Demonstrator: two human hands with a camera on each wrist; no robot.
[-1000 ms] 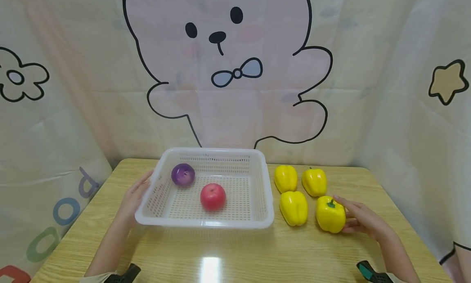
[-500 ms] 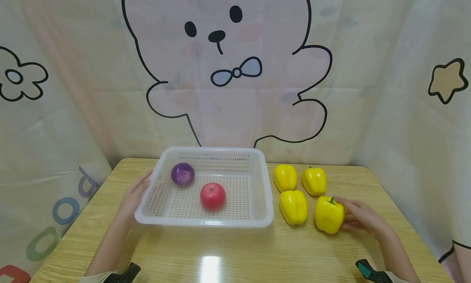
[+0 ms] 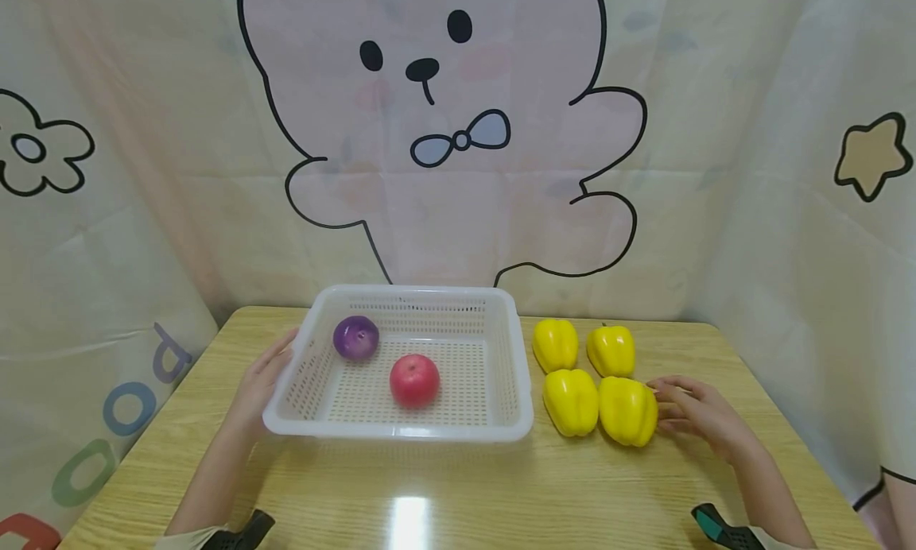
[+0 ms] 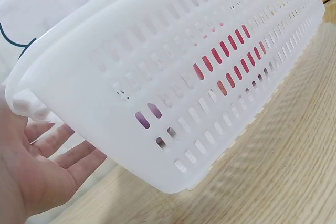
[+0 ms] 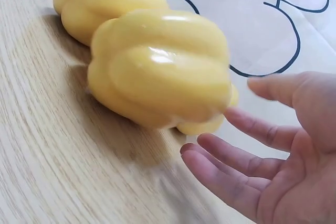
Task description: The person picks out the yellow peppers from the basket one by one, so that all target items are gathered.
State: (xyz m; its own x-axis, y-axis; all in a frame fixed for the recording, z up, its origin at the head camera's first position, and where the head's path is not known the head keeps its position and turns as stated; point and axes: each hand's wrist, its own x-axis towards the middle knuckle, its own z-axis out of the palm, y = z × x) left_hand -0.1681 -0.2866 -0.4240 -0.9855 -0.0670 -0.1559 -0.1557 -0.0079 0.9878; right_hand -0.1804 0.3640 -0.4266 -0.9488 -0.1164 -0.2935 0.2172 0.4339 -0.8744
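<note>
A white plastic basket (image 3: 401,432) stands on the table, with a purple onion-like ball (image 3: 355,338) and a red apple-like fruit (image 3: 414,381) inside. At the basket's left end is my left hand (image 3: 261,387), its fingers extended along the outer wall; the left wrist view shows the same hand (image 4: 47,166) below the rim. Several yellow bell peppers lie right of the basket. By the nearest right bell pepper (image 3: 627,412) is my right hand (image 3: 704,419). In the right wrist view the right hand (image 5: 273,156) has spread, relaxed fingers, fingertips right at the pepper (image 5: 163,69).
Three other bell peppers, the front left one (image 3: 570,403), the back left one (image 3: 555,345) and the back right one (image 3: 611,350), sit close together beside the basket. The wooden table (image 3: 343,494) meets a printed curtain (image 3: 687,240) at the back.
The bell pepper at my right hand has tipped over and moved left, against the front left pepper. My right hand's fingers have come off it. My left hand and the basket stay put.
</note>
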